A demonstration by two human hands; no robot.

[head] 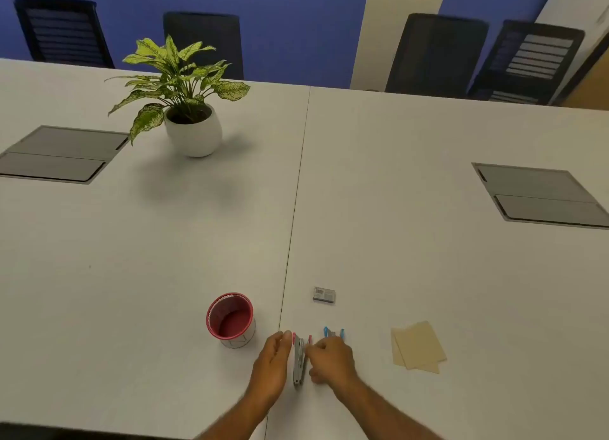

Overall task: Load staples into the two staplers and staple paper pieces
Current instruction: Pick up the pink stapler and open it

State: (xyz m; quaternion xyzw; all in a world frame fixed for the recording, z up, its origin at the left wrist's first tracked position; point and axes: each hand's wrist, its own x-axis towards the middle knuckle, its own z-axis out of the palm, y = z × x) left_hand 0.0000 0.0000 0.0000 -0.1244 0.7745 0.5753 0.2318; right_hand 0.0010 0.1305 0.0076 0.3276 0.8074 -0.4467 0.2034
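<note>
Left grip (pixel 275 357) spread beside the pink stapler (pixel 299 360), right grip (pixel 329 357) curled, contact unclear.

You get soft, even light from above — the white counter (pixel 395 182) reads a dull grey-beige with no glare. The potted plant (pixel 179 96) throws only a faint, diffuse shadow toward 5 o'clock. Your view is wide-angle: the counter's far edge bows, and the chairs (pixel 62 31) at 11 and 1 o'clock lean outward. Sharpness is modest throughout — the staple box (pixel 324 295) label is unreadable, and your hands (pixel 331 357) at 6 o'clock look slightly smeared. The bottom-left corner falls dark.
</note>
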